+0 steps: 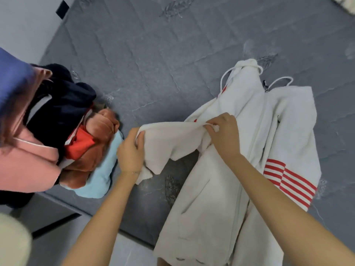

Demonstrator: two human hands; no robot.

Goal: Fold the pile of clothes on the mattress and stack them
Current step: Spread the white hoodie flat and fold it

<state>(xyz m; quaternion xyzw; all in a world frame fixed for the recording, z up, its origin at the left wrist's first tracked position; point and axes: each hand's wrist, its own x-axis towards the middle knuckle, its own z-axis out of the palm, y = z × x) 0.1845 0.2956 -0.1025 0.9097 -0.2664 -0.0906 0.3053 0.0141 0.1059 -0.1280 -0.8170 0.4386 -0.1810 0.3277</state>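
A white zip hoodie [215, 189] with red stripes on its right sleeve lies spread on the grey mattress [153, 54], hood pointing away from me. Its left sleeve [172, 143] is lifted off the mattress and stretched between my hands. My left hand [130, 152] grips the sleeve's cuff end. My right hand [224, 135] pinches the sleeve near the shoulder. To the left sits a pile of clothes [63, 131]: pink, navy, brown, red and light blue pieces heaped together at the mattress edge.
The mattress's near-left corner and edge [119, 227] run diagonally below my left arm, with pale floor beyond. A fluffy white item [343, 4] shows at the top right corner. A cream object [11, 240] blurs at the bottom left.
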